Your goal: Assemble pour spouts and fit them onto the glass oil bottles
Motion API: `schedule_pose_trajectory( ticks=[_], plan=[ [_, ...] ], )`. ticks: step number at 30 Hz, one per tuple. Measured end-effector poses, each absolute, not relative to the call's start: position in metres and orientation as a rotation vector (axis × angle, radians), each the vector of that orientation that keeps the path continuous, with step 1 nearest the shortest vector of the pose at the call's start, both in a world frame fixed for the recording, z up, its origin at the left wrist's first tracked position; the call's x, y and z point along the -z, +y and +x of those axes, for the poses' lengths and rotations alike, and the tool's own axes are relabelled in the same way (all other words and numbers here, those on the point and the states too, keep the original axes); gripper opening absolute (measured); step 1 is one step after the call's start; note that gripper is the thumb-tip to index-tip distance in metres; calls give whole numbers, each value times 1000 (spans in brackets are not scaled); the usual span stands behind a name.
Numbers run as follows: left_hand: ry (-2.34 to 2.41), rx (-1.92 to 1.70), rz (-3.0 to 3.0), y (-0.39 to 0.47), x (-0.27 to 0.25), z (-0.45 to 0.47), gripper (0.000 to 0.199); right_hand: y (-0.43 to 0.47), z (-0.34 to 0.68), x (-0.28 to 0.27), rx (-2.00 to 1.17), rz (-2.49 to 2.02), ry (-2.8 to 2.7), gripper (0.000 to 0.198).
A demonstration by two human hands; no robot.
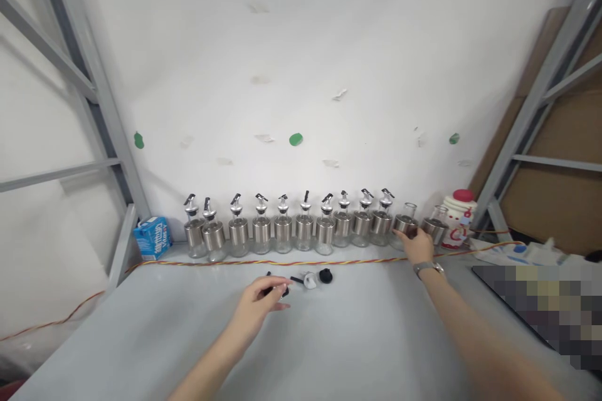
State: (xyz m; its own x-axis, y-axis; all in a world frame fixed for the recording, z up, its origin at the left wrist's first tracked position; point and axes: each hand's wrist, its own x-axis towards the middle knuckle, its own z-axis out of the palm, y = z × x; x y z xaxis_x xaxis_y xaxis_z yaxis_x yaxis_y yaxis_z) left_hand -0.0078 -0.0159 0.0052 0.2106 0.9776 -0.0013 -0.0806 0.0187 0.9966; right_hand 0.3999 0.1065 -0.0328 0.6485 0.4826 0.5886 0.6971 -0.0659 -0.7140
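My right hand (416, 245) is closed around the steel-banded body of a glass oil bottle (410, 208), whose open neck has no spout. Another spoutless bottle (441, 212) stands just right of it. Lower in the view, my left hand (263, 302) is over the table with its fingers curled round a black pour spout part (285, 292), mostly hidden by the hand. Beside those fingertips lie a silver pour spout (309, 281) with a black lever and a black stopper (326, 276).
A row of several steel-banded bottles (283, 229) with pour spouts lines the white wall. A blue carton (154, 238) stands left, a white jar with a red lid (458, 219) right. A twisted cable (263, 262) crosses the grey table (141, 338). A blurred-out dark panel (545, 307) lies right.
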Motion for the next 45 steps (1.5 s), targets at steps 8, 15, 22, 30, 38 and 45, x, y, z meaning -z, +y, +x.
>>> schedule_pose_trajectory(
  ticks=[8,15,22,30,38,45],
  plan=[
    [1012,-1010,1064,-15,-6,-6,54,63,304,5,-138,-1524,-938,44],
    [1132,-1035,1351,-14,9,0,48,-3,169,-11,-1382,-1185,-1376,60],
    [1098,-1079,1652,-30,8,3,33,-24,139,17,-1629,-1035,-1352,57],
    [1142,-929,2040,-37,8,2,26,-19,145,20,-1596,-1049,-1086,44],
    [1354,-844,2491,-32,18,-2,19,-29,147,16,-2122,-1015,-905,50],
    [1368,-794,2689,-39,2,1,22,-31,151,18,-2317,-999,-881,37]
  ],
)
